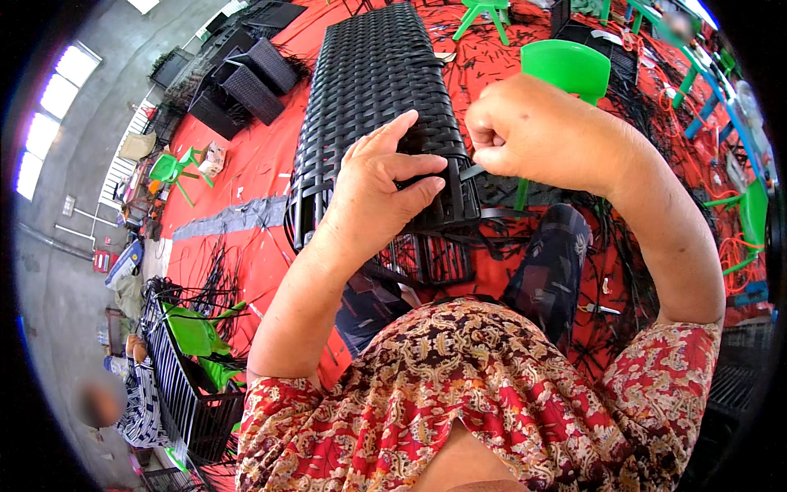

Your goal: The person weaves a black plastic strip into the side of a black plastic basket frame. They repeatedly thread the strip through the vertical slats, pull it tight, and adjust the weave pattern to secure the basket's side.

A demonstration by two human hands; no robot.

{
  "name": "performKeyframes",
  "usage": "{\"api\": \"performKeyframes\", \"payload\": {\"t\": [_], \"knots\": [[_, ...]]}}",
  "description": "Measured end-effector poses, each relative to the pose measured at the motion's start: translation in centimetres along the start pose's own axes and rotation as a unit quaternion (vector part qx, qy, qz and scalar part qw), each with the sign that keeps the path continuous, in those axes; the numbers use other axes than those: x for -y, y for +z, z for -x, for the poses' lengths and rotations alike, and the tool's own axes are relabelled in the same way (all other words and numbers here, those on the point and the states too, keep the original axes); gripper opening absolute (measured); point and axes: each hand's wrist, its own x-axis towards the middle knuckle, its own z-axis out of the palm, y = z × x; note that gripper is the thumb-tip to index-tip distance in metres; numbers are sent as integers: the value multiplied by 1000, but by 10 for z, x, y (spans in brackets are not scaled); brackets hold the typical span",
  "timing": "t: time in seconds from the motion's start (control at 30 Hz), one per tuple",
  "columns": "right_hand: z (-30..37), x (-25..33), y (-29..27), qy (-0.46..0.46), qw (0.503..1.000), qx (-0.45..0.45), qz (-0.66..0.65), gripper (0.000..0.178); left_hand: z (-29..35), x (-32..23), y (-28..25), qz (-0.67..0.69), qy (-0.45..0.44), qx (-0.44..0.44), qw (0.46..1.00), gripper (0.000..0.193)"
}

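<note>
A long black woven wicker furniture piece [373, 74] lies in front of me, its near end close to my knees. My left hand [381, 184] rests at that near end with its fingers spread, thumb and forefinger pointing right along the edge. To the right, my right hand [525, 131] is closed in a fist. A short flat greyish strip [472, 172] juts from under it toward the weave; whether it is a wicker strand or a tool blade I cannot tell. Loose black strands [492, 215] hang below the near end.
A green plastic chair [566, 66] stands just beyond my right hand, and a green stool [484, 15] farther off. Black cuttings litter the red floor covering [254, 246]. Finished-looking wicker pieces [246, 86] stand far left. At lower left another person [143, 402] sits by a black frame [201, 402].
</note>
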Motion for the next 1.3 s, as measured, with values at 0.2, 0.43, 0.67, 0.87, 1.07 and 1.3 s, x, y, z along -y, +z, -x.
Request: {"api": "performKeyframes", "payload": {"t": [0.2, 0.43, 0.67, 0.87, 1.07, 1.3], "knots": [[25, -12, 36, 135, 932, -38, -335, 15, -3, -2, 1, -21, 17, -2, 1000, 23], [34, -3, 65, 128, 877, -131, -444, 10, -6, -7, -6, -62, 37, -2, 997, 16], [32, 1, 77, 97, 856, -177, -476, 11, -13, -5, -5, 5, 52, 11, 999, 8], [25, -5, 63, -23, 940, -294, -169, 10, -14, 4, -8, 232, -86, 29, 969, 5], [6, 10, 58, -53, 943, -274, -181, 14, -7, 20, -20, 413, -117, -5, 903, 7], [-13, 5, 82, 25, 900, -207, -384, 23, 8, 25, -19, 163, -15, -91, 982, 6]]}}
